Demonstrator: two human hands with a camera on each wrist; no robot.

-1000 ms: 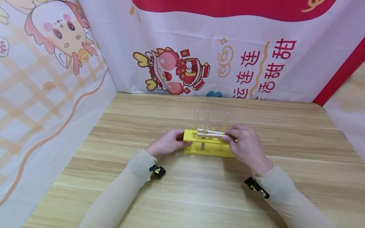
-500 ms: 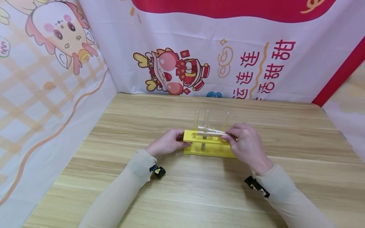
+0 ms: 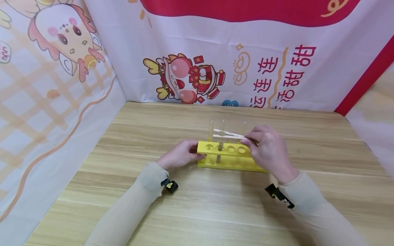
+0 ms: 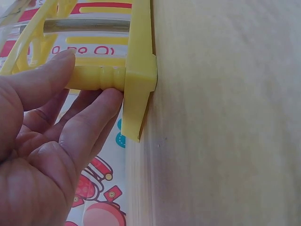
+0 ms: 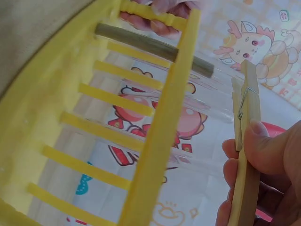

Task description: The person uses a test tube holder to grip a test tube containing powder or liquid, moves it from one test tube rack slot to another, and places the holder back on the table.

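Note:
A yellow test tube rack point(image 3: 231, 165) stands upright on the table. My left hand point(image 3: 180, 155) pinches the post at its left end between thumb and fingers, close up in the left wrist view. My right hand point(image 3: 270, 152) grips a wooden test tube clamp point(image 5: 252, 110) with a wire spring. The clamp's two arms lie about the upper part of a glass test tube point(image 3: 222, 125); how tightly cannot be told. Inside this tube's lower part is a dark grey-brown column point(image 5: 155, 46). Two further clear test tubes stand in the rack, one far left point(image 3: 211, 131), one near the right hand point(image 3: 244, 127).
Several round holes line the rack's top bar, and yellow pegs point(image 5: 124, 95) rise behind it. The wood-grain table point(image 3: 197, 212) reaches to a white printed cloth point(image 3: 123, 44) at the back and sides. Black camera mounts sit on both wrists.
My right hand has raised the clamp from near the rack's top bar to higher on the tube. The tube's top is about where it was. My left hand keeps its hold.

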